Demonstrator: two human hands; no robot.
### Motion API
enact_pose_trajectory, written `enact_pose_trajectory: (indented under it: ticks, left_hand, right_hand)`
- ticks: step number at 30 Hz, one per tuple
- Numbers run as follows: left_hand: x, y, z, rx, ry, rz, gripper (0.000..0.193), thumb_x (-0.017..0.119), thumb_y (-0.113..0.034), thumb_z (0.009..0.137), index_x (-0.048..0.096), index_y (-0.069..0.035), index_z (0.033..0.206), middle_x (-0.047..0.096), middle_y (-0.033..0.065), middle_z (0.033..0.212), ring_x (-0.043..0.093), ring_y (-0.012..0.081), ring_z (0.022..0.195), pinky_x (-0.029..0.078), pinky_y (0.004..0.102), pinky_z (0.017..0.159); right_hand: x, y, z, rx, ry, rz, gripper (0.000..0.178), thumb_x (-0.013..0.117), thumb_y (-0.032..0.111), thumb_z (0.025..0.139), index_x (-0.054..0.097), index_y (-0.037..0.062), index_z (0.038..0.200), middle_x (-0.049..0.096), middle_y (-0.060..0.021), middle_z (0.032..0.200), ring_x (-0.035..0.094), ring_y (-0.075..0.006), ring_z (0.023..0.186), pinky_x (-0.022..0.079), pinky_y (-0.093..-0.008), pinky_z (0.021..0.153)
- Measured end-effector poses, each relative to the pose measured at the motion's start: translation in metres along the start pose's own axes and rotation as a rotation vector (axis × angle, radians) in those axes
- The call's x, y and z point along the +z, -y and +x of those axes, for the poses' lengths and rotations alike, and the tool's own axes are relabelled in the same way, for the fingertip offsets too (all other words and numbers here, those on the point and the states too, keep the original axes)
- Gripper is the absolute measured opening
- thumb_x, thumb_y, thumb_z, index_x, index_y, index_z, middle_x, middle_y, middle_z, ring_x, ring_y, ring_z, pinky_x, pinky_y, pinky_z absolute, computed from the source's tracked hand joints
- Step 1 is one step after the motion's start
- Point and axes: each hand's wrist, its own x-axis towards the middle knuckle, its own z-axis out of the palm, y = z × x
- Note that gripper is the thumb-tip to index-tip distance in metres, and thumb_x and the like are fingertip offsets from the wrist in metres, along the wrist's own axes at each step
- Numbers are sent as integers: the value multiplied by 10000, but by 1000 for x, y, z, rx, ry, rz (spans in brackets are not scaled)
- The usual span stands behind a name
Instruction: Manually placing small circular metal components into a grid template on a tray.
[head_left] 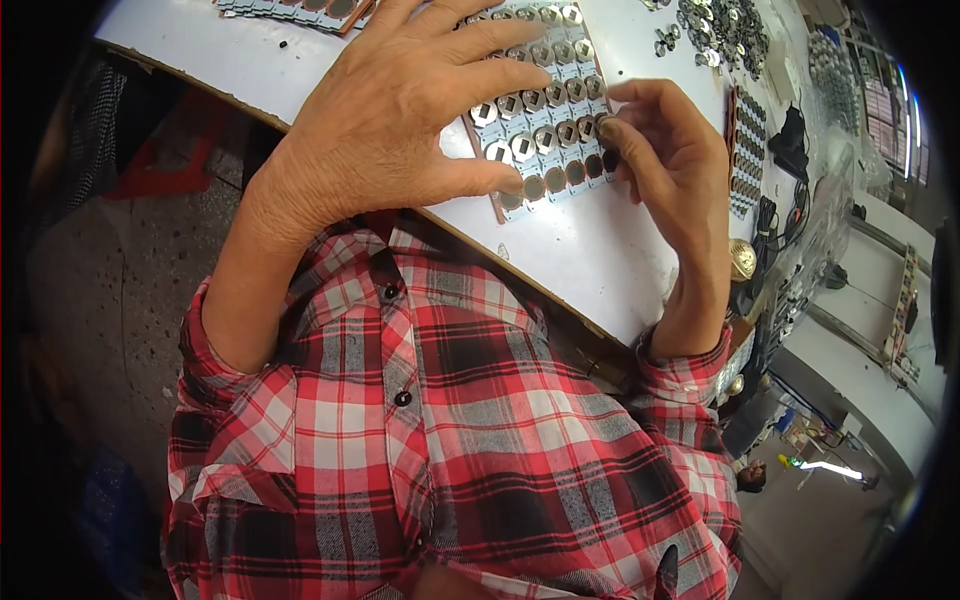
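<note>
A light-blue circuit board panel (537, 168) lies on the white table, its rows of round spots mostly covered by silvery metal clips. Along the row closest to me, the spots are bare dark and coppery discs. My left hand (385, 125) is spread open across the panel's left side, with the thumb on the near left corner and the fingers over the clips. At the right edge, my right hand (680, 160) has its fingers curled, thumb and fingertips at the end of the near rows. Whatever those fingertips hold is too small or hidden to name.
Loose metal clips (722, 38) lie in a heap at the far right. A second filled panel (746, 150) rests right of my hand, near black cables (768, 225) and a gold-coloured round object (742, 260). More boards (300, 12) are stacked far left. The table edge (500, 265) runs close to my body.
</note>
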Motion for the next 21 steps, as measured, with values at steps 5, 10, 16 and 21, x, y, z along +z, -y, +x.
enact_pose_trajectory:
  ticks: [5,10,16,21]
  left_hand:
    - [18,16,4,-14,3,-1,655,820,-489,804,676,-95,1306,574,170,1468,465,414,1397,333,612,1147]
    - [74,63,19,649,-730,67,663,820,-509,803,678,-97,1304,578,168,1464,473,416,1390,337,606,1147]
    - [72,64,20,653,-718,58,664,818,-520,804,683,-98,1298,581,166,1463,478,416,1385,338,603,1144]
    - [75,66,23,680,-748,73,658,807,-530,814,684,-102,1298,587,162,1456,485,413,1375,343,599,1137]
  right_hand:
    - [14,-13,-11,35,-166,173,87,697,-9,958,700,-28,1043,713,-22,850,639,-53,717,500,-192,616]
    - [22,-20,-13,-3,-302,238,144,722,19,960,706,-3,1101,726,-10,880,600,-28,709,428,-170,580]
    - [19,-27,-10,-81,-249,256,146,713,4,964,706,-12,1108,732,-23,950,637,-37,789,473,-167,649]
    - [16,-33,-8,-152,-191,119,134,700,-2,971,718,-29,1101,716,-15,954,644,-43,818,500,-182,691]
